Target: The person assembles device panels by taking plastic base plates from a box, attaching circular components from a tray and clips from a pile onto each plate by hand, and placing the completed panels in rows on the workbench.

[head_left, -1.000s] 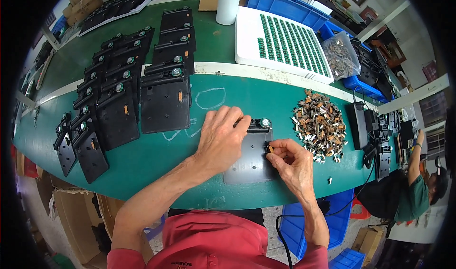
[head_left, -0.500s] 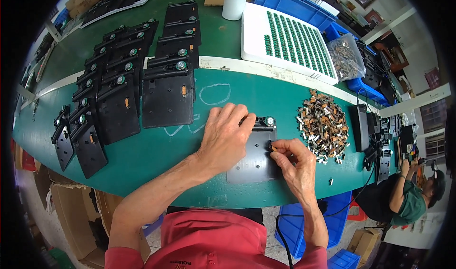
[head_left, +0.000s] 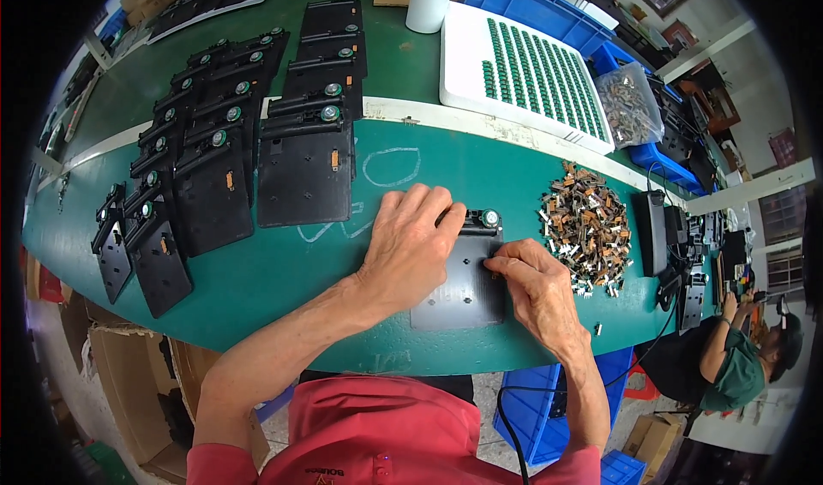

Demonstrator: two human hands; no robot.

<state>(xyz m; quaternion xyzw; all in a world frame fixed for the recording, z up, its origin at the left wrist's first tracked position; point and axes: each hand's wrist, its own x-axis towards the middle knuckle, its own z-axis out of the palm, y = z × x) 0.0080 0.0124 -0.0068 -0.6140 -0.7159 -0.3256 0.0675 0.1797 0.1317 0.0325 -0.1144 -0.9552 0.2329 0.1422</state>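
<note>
A flat black plastic panel lies on the green table in front of me, with a black bar and a round silver part along its far edge. My left hand is closed over the panel's far left part, its fingers curled and their tips hidden. At the panel's right edge, the thumb and fingers of my right hand are pinched together; what they hold is mostly covered. A heap of small brown, orange and white switch-like parts lies to the right of that hand.
Rows of overlapping black panels with silver rounds stand at left. A white foam tray of small green parts lies at the back, beside a clear bag of parts. A black power adapter and cable are at right. A co-worker sits beyond.
My right hand has turned over the panel's right edge, and the small orange-brown part seen in its fingertips before is now mostly covered. The left hand stays in place on the panel.
</note>
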